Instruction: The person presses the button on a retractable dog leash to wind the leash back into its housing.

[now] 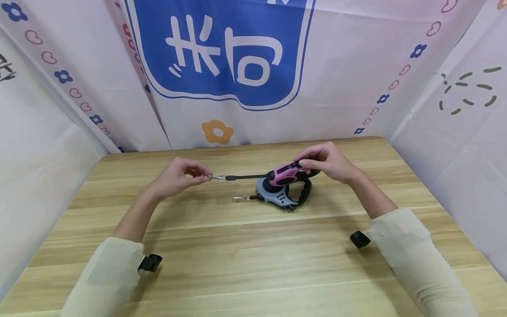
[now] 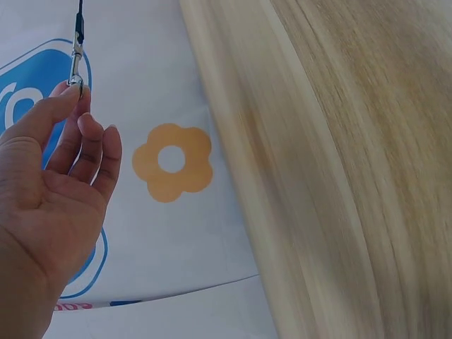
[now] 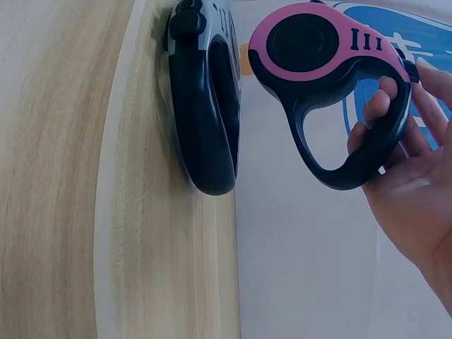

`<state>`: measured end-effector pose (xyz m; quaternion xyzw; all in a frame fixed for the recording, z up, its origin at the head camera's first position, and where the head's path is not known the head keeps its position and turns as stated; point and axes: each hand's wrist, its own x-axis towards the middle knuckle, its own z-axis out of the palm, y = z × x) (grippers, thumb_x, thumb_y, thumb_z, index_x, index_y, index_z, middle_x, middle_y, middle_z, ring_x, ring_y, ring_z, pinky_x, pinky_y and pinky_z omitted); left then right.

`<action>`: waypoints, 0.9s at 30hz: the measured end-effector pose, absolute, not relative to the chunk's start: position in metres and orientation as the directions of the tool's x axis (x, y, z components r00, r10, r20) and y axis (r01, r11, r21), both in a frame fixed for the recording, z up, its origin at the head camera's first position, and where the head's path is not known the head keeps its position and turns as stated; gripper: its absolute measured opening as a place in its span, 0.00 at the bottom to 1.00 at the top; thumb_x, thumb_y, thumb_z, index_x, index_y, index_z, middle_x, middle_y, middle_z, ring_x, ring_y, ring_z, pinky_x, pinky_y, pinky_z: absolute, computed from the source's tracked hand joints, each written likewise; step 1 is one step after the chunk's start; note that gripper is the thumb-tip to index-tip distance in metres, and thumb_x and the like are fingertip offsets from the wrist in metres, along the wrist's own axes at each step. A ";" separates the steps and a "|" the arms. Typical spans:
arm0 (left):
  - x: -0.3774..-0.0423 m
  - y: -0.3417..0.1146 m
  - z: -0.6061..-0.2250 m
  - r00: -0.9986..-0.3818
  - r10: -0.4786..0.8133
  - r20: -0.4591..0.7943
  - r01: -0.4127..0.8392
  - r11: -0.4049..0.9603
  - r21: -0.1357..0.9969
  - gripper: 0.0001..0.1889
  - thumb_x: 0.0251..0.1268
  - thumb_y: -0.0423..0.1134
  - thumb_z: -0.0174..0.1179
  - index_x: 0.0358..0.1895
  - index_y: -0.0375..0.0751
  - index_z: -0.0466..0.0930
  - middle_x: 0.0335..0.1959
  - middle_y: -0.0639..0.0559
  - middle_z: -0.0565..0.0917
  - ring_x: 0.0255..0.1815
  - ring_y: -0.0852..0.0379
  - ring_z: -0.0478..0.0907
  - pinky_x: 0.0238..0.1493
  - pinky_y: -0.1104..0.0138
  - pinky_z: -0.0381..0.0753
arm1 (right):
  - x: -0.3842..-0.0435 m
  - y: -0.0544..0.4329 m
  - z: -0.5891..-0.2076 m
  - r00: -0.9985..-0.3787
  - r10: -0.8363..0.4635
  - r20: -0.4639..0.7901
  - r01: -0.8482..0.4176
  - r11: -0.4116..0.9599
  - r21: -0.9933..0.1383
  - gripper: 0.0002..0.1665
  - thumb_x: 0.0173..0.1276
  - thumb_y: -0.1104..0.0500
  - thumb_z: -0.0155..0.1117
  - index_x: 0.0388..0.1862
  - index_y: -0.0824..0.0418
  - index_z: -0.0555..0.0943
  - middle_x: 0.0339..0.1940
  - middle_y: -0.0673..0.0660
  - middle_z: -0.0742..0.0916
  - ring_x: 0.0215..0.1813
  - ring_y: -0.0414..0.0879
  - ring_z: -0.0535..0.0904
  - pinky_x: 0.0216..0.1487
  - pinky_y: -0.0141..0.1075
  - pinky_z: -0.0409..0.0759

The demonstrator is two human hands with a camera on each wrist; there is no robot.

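My right hand [image 1: 329, 163] grips the black handle of a pink retractable dog leash [image 1: 286, 173], its fingers through the loop in the right wrist view. Between thumb and fingertips, my left hand [image 1: 177, 178] pinches the silver clip [image 2: 76, 65] at the end of that leash's black strap [image 1: 248, 177]. A short length of strap runs straight from the pink case to the clip. Below the pink case, a grey retractable leash [image 1: 273, 193] lies on the table, partly covered by it in the head view. Its own silver clip [image 1: 240, 199] points left.
The wooden table [image 1: 237, 264] ends at a white cloth backdrop [image 1: 336, 110] with a blue printed sign and an orange flower. White cloth walls stand at left and right. A small black device [image 1: 359, 239] juts from each sleeve.
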<state>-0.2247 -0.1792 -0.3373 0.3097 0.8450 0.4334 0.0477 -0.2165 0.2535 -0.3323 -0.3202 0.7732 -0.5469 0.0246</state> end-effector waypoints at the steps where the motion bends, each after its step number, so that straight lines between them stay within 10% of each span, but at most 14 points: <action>1: -0.225 -0.179 -0.337 -0.803 0.566 0.185 0.481 0.432 0.763 0.06 0.68 0.25 0.66 0.44 0.31 0.88 0.39 0.43 0.88 0.39 0.58 0.81 0.42 0.68 0.82 | -0.217 0.253 -0.332 -0.794 -0.522 0.312 -0.467 0.194 -0.862 0.10 0.71 0.72 0.62 0.48 0.76 0.85 0.40 0.50 0.90 0.32 0.49 0.82 0.34 0.36 0.83; 27: -0.228 -0.169 -0.338 -0.795 0.583 0.169 0.479 0.431 0.765 0.06 0.68 0.24 0.66 0.44 0.31 0.88 0.41 0.43 0.88 0.39 0.57 0.80 0.43 0.67 0.82 | -0.220 0.249 -0.334 -0.789 -0.525 0.319 -0.466 0.172 -0.868 0.10 0.72 0.72 0.63 0.48 0.76 0.85 0.38 0.52 0.89 0.31 0.45 0.82 0.34 0.36 0.83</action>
